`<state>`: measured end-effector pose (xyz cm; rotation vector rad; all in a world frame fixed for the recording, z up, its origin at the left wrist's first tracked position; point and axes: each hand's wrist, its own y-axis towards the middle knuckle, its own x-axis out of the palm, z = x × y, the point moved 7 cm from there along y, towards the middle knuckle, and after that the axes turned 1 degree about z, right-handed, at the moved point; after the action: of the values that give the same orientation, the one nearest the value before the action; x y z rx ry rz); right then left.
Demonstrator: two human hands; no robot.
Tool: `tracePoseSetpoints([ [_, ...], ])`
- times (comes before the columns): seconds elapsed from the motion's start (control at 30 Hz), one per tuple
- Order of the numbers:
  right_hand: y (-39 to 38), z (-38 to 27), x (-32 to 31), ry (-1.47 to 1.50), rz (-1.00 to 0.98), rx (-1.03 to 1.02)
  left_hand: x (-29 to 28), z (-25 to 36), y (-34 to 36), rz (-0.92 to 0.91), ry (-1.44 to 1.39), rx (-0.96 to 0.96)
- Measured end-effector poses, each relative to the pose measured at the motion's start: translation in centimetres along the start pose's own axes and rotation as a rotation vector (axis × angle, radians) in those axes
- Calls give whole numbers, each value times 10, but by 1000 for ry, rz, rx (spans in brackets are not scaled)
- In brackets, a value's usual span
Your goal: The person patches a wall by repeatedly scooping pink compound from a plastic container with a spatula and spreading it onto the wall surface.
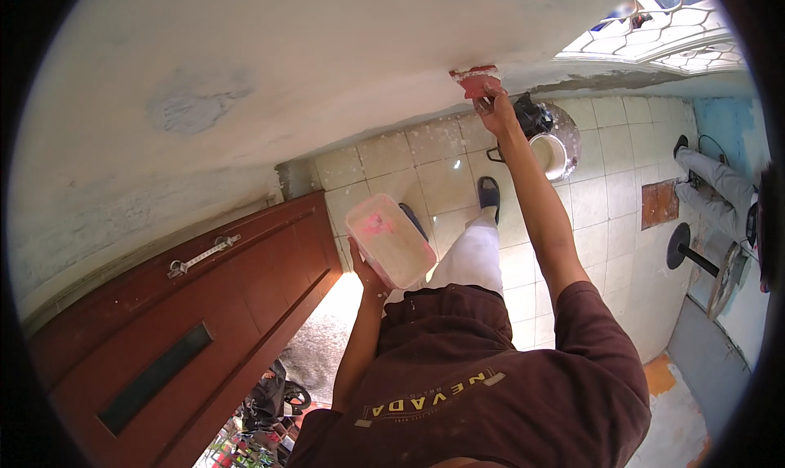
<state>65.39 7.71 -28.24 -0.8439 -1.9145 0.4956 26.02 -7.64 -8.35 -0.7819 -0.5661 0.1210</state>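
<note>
My right hand (494, 111) is stretched far forward and grips a red putty scraper (477, 82). White paste coats the scraper's wide edge, which lies at or very close to the pale wall (327, 51); whether it touches I cannot tell. Held at my waist, a clear rectangular plastic tub (396, 251) rests in my left hand (368, 270), whose fingers wrap round its left side. Pink smears and pale residue show inside the tub. A grey rough patch (196, 108) marks the wall further left.
A brown wooden door (196, 329) with a metal latch (204, 255) stands at the left. On the tiled floor (454, 174), a white bucket (548, 156) and a black bag (531, 115) sit below my right arm. A window grille (654, 26) is at upper right; another person's legs (719, 190) show at far right.
</note>
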Motion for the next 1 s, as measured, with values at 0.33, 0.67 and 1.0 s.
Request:
tracePoseSetpoints([
  [0.33, -6, 3, -51, -104, 156, 47, -20, -22, 11, -97, -78, -87],
  [0.67, -4, -42, 11, -13, 115, -160, -54, -12, 19, -132, 22, 7],
  [1.0, -45, -4, -58, -224, 295, -184, -45, -14, 9, -126, -32, -14],
])
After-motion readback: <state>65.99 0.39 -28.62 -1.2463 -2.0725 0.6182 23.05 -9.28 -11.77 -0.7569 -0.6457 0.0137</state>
